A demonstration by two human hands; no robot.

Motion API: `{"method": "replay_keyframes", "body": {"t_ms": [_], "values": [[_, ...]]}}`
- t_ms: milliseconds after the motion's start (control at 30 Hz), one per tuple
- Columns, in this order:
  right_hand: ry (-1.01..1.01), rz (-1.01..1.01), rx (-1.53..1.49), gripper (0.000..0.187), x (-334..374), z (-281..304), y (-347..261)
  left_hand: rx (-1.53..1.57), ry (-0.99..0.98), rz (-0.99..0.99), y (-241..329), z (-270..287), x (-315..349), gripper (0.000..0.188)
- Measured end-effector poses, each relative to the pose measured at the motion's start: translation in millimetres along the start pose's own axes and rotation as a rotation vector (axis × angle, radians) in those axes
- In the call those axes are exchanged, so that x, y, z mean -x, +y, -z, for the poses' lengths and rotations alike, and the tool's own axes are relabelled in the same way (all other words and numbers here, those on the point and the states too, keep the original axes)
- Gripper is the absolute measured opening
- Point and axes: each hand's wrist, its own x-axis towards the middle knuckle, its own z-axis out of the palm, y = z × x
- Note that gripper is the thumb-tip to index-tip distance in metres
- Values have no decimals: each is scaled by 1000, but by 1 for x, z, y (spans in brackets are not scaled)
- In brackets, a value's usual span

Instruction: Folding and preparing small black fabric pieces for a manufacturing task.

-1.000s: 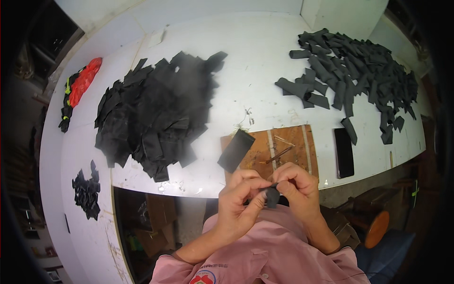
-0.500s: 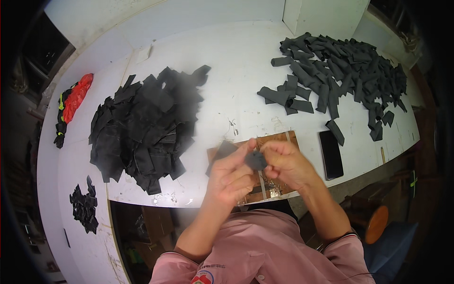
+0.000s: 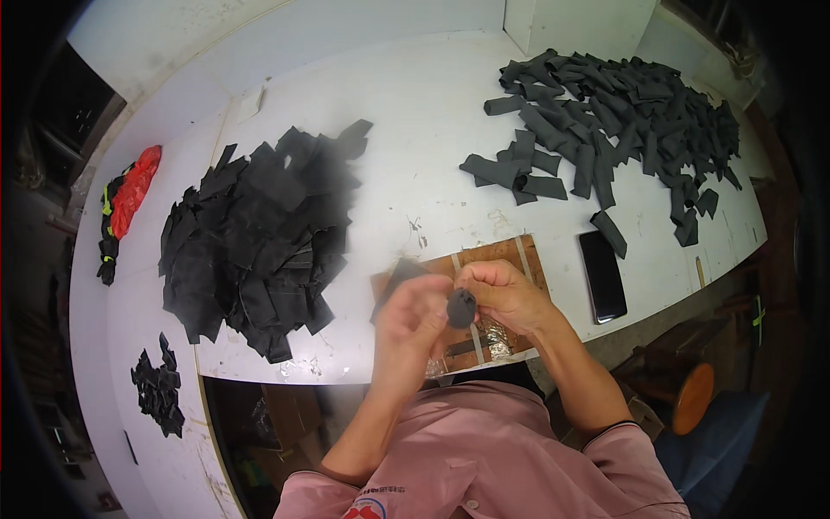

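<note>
In front of my chest a small dark grey fabric piece (image 3: 462, 310), bunched into a rounded shape, is between my hands. My right hand (image 3: 510, 298) is closed, its thumb and fingers pinching the piece at its upper right side. My left hand (image 3: 405, 327) is on the other side, its thumb against the piece's left edge. Motion smears the left fingers, so their grip is unclear. Beneath both hands lies a brown cardboard board (image 3: 529, 259) with strips of tape. A flat dark fabric piece (image 3: 399, 278) rests on its left part, partly hidden by my left hand.
A large heap of flat black fabric pieces (image 3: 259, 238) covers the table's left. Rolled dark grey fabric tubes (image 3: 605, 121) are piled at the far right. A phone (image 3: 603, 277) lies right of the board, touched by one loose tube (image 3: 609, 233). Small black scraps (image 3: 157, 389) and a red bag (image 3: 137, 195) sit far left.
The fabric piece has tipped from a round end-on look to a longer shape, slightly lower. My left fingers have shifted and loosened around it. The whole view has moved slightly.
</note>
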Motion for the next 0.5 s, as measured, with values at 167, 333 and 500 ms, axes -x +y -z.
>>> {"method": "replay_keyframes", "body": {"t_ms": [167,333,500], "values": [[204,253,422,18,9,-15,-11,-529,-82,-592,17,-3,-7,11],[277,748,1233,23,19,-43,-48,-92,-14,-550,11,-6,-5,12],[200,583,1517,23,19,-25,-26,208,-1,-368,-10,-6,-8,18]]}}
